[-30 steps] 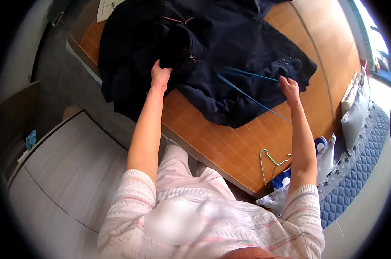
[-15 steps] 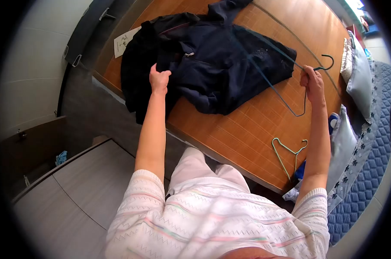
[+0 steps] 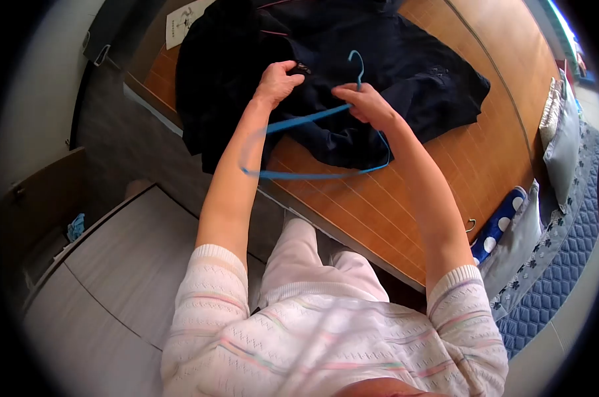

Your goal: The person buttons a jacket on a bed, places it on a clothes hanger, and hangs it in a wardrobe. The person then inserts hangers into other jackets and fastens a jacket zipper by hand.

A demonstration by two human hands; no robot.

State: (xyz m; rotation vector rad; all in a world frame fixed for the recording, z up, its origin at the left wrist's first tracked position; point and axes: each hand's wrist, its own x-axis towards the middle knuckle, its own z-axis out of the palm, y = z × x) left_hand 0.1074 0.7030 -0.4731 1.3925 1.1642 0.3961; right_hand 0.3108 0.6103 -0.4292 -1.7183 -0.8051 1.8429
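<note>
Knit top (image 3: 339, 337): closest, w/ pale trousers (image 3: 296, 264) just past it.
Brown mat (image 3: 379, 225): past the trousers, under the jacket.
Spotted blue cloth (image 3: 501, 225): off to R, nr a small hook (image 3: 471, 225); rest of hook hidden behind R arm.
Blue hanger (image 3: 312, 117): up in the air over nr edge of jacket, tilted, hook up, a bit blurry, 1 end in front of L arm.
R hand (image 3: 369, 104): fingers curled tight round hanger, just under its hook.
L hand (image 3: 277, 83): fingers pinched on jacket edge, right by zip (image 3: 302, 68).
Jacket (image 3: 392, 53): dark blue, spread on mat, top cut off by view.
Blacker cloth (image 3: 210, 92): at L of jacket; can't tell if same one.
Paper w/ drawing (image 3: 185, 23): far L, beside blacker cloth.
Step now: looks like hanger & jacket edge held nr each other, hanger outside cloth.
Next move: prob. calls for firm L pinch, small R wrist turn, hanger end clear of L arm.
</note>
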